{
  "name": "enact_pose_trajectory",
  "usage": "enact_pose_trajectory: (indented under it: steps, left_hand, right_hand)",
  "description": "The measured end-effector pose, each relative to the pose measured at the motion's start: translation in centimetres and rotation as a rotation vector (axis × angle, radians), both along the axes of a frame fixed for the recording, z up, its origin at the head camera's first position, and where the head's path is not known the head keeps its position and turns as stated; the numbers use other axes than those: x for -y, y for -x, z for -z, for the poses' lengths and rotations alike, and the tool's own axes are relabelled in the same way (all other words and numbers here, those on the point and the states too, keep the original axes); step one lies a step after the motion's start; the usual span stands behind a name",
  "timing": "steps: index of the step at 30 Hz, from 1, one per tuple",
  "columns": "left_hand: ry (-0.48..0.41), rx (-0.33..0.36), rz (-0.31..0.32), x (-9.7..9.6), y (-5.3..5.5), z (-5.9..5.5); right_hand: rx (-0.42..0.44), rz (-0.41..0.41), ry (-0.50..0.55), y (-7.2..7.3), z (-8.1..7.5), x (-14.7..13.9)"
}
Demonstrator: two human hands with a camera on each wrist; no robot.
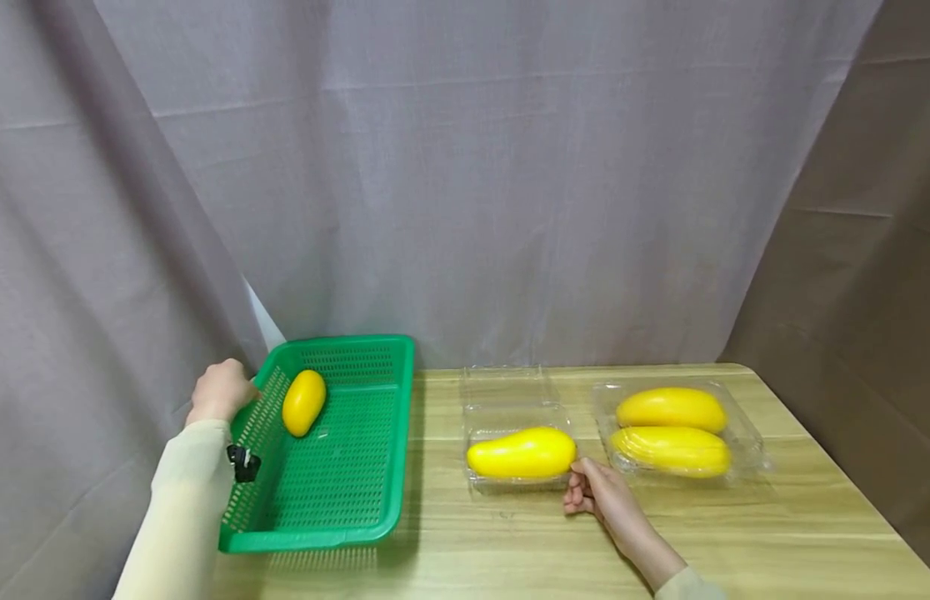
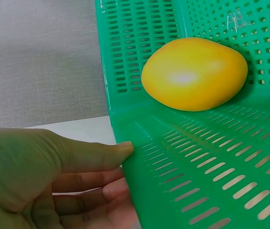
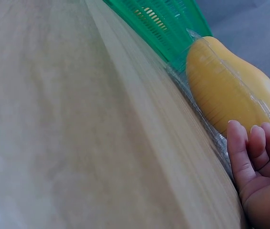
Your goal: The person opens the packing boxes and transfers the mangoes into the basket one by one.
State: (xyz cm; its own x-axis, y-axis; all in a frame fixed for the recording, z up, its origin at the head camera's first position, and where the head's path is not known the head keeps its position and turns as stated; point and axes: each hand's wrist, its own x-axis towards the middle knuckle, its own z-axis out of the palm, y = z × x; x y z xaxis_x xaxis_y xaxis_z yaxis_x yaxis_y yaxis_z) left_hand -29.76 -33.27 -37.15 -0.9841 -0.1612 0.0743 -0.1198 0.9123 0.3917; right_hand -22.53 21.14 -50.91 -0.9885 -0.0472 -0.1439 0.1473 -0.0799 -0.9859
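Note:
My left hand (image 1: 222,392) grips the left rim of a green plastic basket (image 1: 393,467), thumb over the rim and fingers outside in the left wrist view. Inside the basket lies one yellow mango (image 2: 194,74), near its back left. At mid-table, an open clear plastic clamshell box (image 1: 510,414) holds a longer yellow mango (image 1: 521,453), its lid folded back. My right hand (image 1: 603,500) pinches the box's right edge between thumb and forefinger, beside the fruit's end. In the right wrist view the other fingers curl loosely near the box wall (image 3: 259,102).
Right of my right hand, a second clear plastic box (image 1: 746,429) with its lid over it holds two yellow mangoes (image 1: 671,410). All stand on a wooden table (image 1: 472,550). Grey curtains (image 1: 510,183) hang behind and to the left, close to the basket.

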Motion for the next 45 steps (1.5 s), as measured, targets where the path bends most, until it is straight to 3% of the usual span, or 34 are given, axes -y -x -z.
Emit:
enact_pose_trajectory:
  steps: [13, 21, 28, 38, 45]
  left_hand:
    - [-0.037, -0.009, -0.029, 0.1, 0.2, 0.6]
    - [-0.044, -0.017, -0.042, 0.7, 0.8, 0.3]
    - [-0.014, -0.026, -0.055, 1.4, 1.1, 0.3]
    - [-0.007, -0.043, -0.032, 0.8, 1.4, 0.1]
    - [-0.010, -0.001, -0.022, 0.4, 1.2, -0.2]
  right_hand:
    - [-0.014, -0.022, -0.017, 0.1, 0.0, 0.0]
    - [-0.017, -0.023, -0.003, -0.1, -0.3, 0.1]
    - [-0.016, -0.026, -0.014, -0.2, -0.1, 0.2]
    - [-0.020, -0.015, -0.012, -0.5, -0.2, 0.0]
    - [-0.025, -0.025, -0.016, -0.5, 0.0, -0.1]
